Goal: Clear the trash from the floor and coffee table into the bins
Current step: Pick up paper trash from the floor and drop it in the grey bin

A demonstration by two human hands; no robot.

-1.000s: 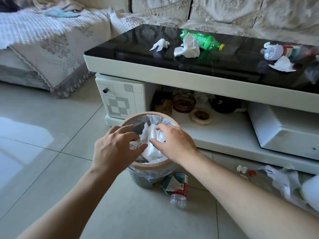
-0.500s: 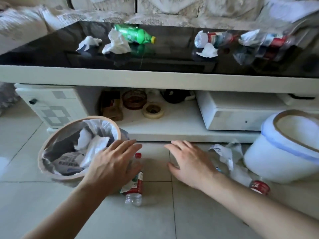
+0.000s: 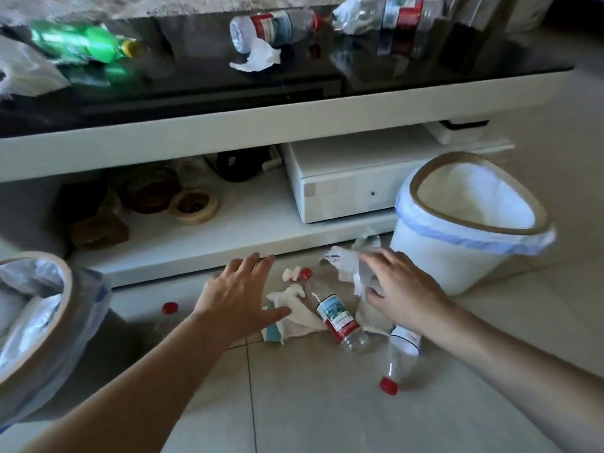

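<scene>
Trash lay on the floor [image 3: 327, 403] before the coffee table [image 3: 228, 125]: three clear bottles [image 3: 340, 318], [image 3: 400, 353], [image 3: 168, 317] with red caps and several crumpled tissues [image 3: 297, 313]. Two lined bins stood left [image 3: 36, 322] and right [image 3: 470, 223]. Left hand [image 3: 240, 297] hovered with fingers spread; right hand [image 3: 403, 289], fingers loosely spread, touched a crumpled wrapper [image 3: 351, 263]. Three more bottles [image 3: 271, 27] and tissues lay on the tabletop.

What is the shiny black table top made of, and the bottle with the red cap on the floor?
The table top looks like glossy black glass, since the green bottle mirrors in it; it might be lacquer. The floor bottle seems thin clear plastic: see-through and dented.
</scene>
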